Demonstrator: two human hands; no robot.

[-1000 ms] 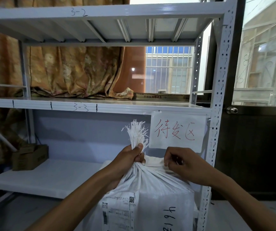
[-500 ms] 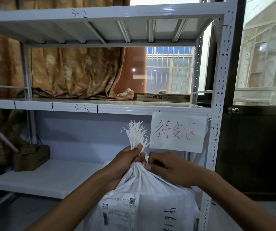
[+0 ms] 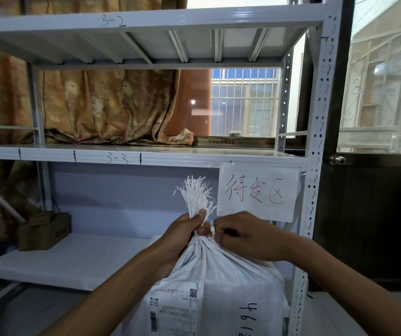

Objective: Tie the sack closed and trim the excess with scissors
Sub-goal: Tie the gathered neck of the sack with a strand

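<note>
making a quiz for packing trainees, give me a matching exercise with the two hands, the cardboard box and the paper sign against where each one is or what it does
Column 1
1. left hand
2. right hand
3. cardboard box
4. paper sign

Column 2
A. sits on the lowest shelf, far left
B. grips the gathered neck of the sack just under its frayed end
C. hangs from the middle shelf edge, red writing on it
D. pinches at the right side of the sack's neck

Pairs: 1-B, 2-D, 3-A, 4-C

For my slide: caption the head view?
Left hand grips white woven sack at its gathered neck; right hand pinches alongside.
</note>
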